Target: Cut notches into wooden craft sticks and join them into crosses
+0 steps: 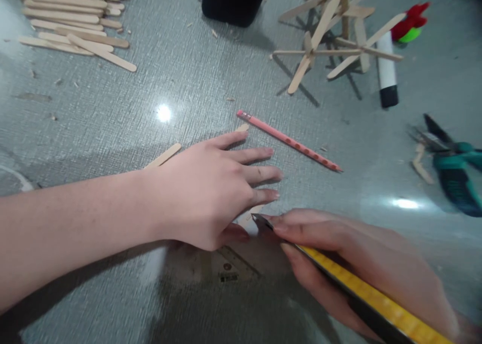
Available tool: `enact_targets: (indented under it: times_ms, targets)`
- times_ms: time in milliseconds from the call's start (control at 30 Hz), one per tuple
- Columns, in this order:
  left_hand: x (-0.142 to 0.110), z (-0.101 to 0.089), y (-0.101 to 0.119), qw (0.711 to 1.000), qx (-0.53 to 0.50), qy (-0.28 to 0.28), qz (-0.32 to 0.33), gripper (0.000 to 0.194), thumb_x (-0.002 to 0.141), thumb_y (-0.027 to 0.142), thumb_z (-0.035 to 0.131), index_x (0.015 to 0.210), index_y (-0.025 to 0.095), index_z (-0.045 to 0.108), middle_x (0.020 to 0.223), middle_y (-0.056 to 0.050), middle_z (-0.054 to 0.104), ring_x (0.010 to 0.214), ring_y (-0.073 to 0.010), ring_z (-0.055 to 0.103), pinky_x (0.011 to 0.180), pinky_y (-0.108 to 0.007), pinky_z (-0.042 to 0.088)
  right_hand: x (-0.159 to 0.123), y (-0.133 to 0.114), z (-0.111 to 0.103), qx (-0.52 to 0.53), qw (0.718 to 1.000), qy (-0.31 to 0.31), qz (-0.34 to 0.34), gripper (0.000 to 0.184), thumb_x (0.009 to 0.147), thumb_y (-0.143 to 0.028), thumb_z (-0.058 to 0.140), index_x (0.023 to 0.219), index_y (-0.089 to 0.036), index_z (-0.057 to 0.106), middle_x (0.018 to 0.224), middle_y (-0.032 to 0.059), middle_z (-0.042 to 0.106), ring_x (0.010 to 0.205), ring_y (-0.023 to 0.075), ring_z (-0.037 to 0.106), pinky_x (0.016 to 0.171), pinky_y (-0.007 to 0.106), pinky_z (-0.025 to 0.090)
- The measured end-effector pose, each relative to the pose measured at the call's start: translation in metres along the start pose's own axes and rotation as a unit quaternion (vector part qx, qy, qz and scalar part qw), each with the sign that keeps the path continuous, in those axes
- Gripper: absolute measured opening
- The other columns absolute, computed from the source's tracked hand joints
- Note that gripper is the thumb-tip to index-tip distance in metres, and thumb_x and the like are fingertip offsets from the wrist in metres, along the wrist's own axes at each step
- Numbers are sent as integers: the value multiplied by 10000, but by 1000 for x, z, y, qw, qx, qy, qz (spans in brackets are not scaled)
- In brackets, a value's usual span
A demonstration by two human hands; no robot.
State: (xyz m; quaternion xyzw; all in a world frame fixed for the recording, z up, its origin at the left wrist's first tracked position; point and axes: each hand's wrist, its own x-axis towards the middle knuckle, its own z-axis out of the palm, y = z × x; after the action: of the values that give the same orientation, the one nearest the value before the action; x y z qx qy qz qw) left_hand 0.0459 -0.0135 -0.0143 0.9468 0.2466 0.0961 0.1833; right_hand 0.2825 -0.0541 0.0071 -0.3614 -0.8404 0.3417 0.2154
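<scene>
**Blade point right beside bare left fingers: nick risk**

Left hand (222,183): palm down, fingers splayed and unclenched; actual pressure underneath, can't tell. Right hand (354,248): fingers wrapped around yellow cutter (361,287), thumb and forefinger pinched close to blade (262,220).

Wooden stick (254,211): short end visible between left index finger and thumb, right at blade point; rest hidden under hand.

Likely failure modes:
- Skid off narrow wood toward index finger or thumb, given blade aim. Cause: excess force, weak hold-down.
- Stick creep under flat palm. Cause: glossy tabletop (113,108).
- Splintering along grain from heavy pressure.

Materials: pale, thin wood; ridged yellow grip; dark, pointed blade. Clear plastic ruler (227,267), straight-edged, just below left thumb. Gray tabletop, finely streaked. Pink pencil (289,141), dark-dimpled, just beyond left fingertips.
</scene>
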Motion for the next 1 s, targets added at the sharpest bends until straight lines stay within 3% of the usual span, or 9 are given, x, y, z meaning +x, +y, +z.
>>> enact_targets:
  times_ms: [133,300,567,767,1000]
  targets:
    - [1,0,1,1000,-7,-10,0,549,882,458,697,1363,194,670,1503,-69,603,1493,-360,444,1289,-580,242,2,-5,-2,-19,999,-31,-19,199,927,-69,544,988,-254,584,733,-19,756,688,163,777,552,205,605]
    - [1,-3,5,999,-9,-22,-25,563,880,432,669,1398,213,644,1542,-37,566,1513,-319,420,1309,-534,197,0,-6,-5,-40,997,-58,-19,106,955,-158,572,984,-260,585,900,14,795,738,186,788,523,232,599]
    - [0,-3,6,999,-18,-18,-30,580,867,431,686,1400,207,642,1542,-38,564,1508,-337,427,1304,-582,193,1,-7,-3,-36,998,-42,-21,189,908,-79,546,989,-249,540,794,19,769,687,180,775,534,230,595]
    - [0,-5,6,999,-14,-21,-32,534,910,428,663,1399,214,639,1529,-24,579,1507,-312,433,1308,-562,192,-1,1,-3,-27,999,-15,-23,248,859,-42,567,997,-246,595,860,19,792,743,170,795,644,205,641]
    - [1,-1,5,999,5,-33,-23,578,891,491,658,1415,252,624,1560,-3,547,1521,-311,408,1316,-557,168,-2,3,-7,-62,997,-37,-31,258,847,-39,590,1017,-232,613,928,33,805,793,153,805,732,172,649]
